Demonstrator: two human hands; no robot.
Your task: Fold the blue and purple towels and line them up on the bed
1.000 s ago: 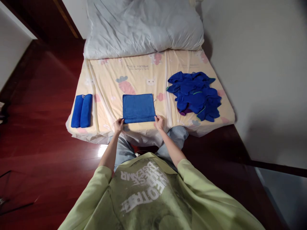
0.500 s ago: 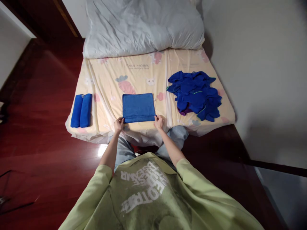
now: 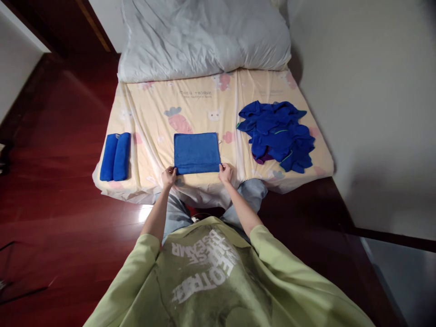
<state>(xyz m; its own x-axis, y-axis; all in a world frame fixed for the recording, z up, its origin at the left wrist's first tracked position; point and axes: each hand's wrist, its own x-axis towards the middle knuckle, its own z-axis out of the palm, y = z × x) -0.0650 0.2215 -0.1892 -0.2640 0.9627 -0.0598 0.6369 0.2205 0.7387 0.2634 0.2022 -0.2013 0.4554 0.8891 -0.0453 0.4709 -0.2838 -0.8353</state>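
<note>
Small room, dark red floor shining under a lamp, pale wall off beyond the right hand. A low bed carries the work.

Nearest me: a person in a green shirt, jeans against the bed's edge. Left hand grasping the near left corner of a blue cloth, thumb against fingers; right hand pinching the near right corner likewise. Cloth lies flat on the bed, between the two hands and just ahead of them.

On technique, my judgement: both pinches should lift and turn at one pace, with light outward pull, so the near edge stays straight. If one hand leads, I'd expect a skew or a wrinkle. Smoothing the band by the hands first would likely help.

Cloth itself: mid-blue, matte, soft-looking, near rectangular, corners tidy. A line crosses it just ahead of the hands, a narrow fold or a crease, can't tell which. Small pale tag on the edge ahead of the right hand.

Out left of the left hand, near the bed's side: blue rolls, two lengths touching side by side. Right of the right hand and farther forward: a loose blue heap, green trim, a purple piece poking out below. Farthest ahead of both hands, a rumpled grey-white quilt.
</note>
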